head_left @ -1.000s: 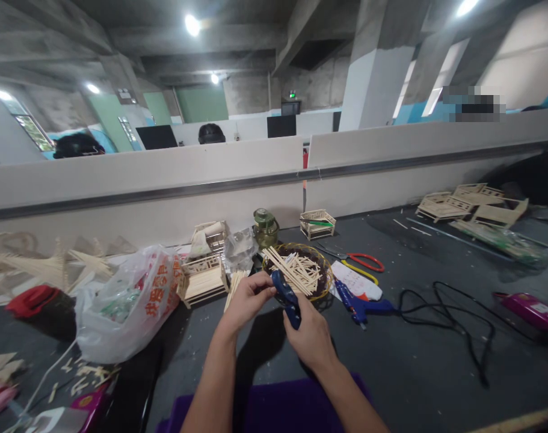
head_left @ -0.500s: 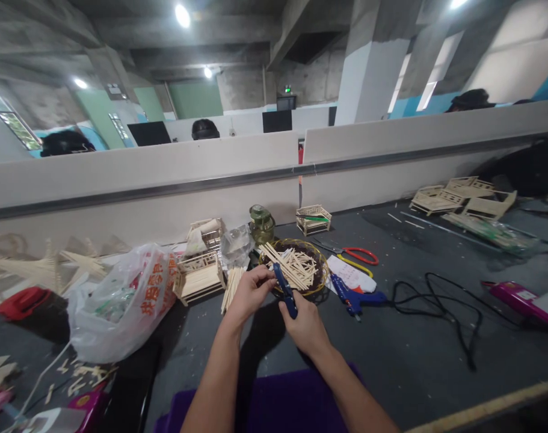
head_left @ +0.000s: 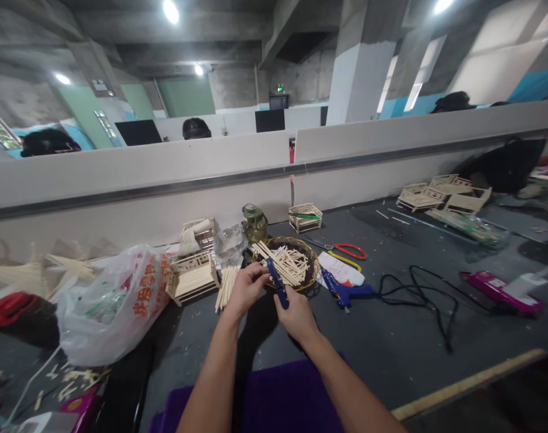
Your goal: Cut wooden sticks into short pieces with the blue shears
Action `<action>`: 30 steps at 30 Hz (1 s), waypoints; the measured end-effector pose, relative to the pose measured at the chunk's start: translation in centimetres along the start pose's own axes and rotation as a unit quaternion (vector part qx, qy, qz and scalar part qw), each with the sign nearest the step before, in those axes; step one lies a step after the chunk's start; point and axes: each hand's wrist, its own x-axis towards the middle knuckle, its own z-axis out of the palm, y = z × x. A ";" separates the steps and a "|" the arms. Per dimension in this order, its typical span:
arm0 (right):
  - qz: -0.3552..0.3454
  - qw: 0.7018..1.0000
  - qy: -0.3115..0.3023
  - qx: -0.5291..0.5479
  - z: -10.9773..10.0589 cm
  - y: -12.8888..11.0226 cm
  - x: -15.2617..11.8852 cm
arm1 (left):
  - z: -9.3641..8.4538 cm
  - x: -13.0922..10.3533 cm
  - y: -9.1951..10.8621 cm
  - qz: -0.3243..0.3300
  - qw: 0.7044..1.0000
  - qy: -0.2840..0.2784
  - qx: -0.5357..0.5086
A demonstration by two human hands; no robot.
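Note:
My right hand (head_left: 296,311) is wrapped round a dark blue hand tool (head_left: 277,282), possibly a cutter or pliers, tilted up and to the left. Beside the tool's upper end, my left hand (head_left: 249,287) has its fingers pinched together; what they hold is too small to make out. Just beyond both hands, a round basket (head_left: 317,264) with a yellow rim holds many short wooden sticks (head_left: 292,264). A bundle of longer sticks (head_left: 227,287) lies left of my left hand.
Small wooden frames (head_left: 193,278) and a white plastic bag (head_left: 115,313) stand left. A green jar (head_left: 254,224) stands behind the basket. Right are red-handled scissors (head_left: 350,249), a blue glue gun (head_left: 346,291), a black cable (head_left: 429,304) and a pink power strip (head_left: 499,291).
The whole view has shifted, so the table's things appear further left. Both hands keep nearly the same pose, with the blue tool still in my right hand.

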 end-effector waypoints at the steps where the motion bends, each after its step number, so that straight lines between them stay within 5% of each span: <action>1: 0.000 1.000 -0.001 0.006 0.1 0.2 0.1 | 0.2 0.1 -0.3 -0.003 1.000 0.005 0.001; 8: 0.023 0.999 -0.004 0.049 -0.2 0.0 0.0 | 0.1 -0.1 -1.6 -0.061 0.996 0.015 -0.066; 15: 0.013 0.987 0.035 0.156 -1.6 -1.2 -0.9 | -1.5 -1.4 -0.2 -0.113 0.980 0.006 -0.166; 24: -0.066 0.996 0.066 -0.008 -0.6 -1.0 -1.2 | -1.7 -1.6 1.2 -0.104 0.966 -0.022 -0.236; 30: -0.067 0.995 0.067 -0.025 -0.6 -0.9 -1.3 | -2.0 -1.7 1.4 -0.067 0.975 -0.054 -0.205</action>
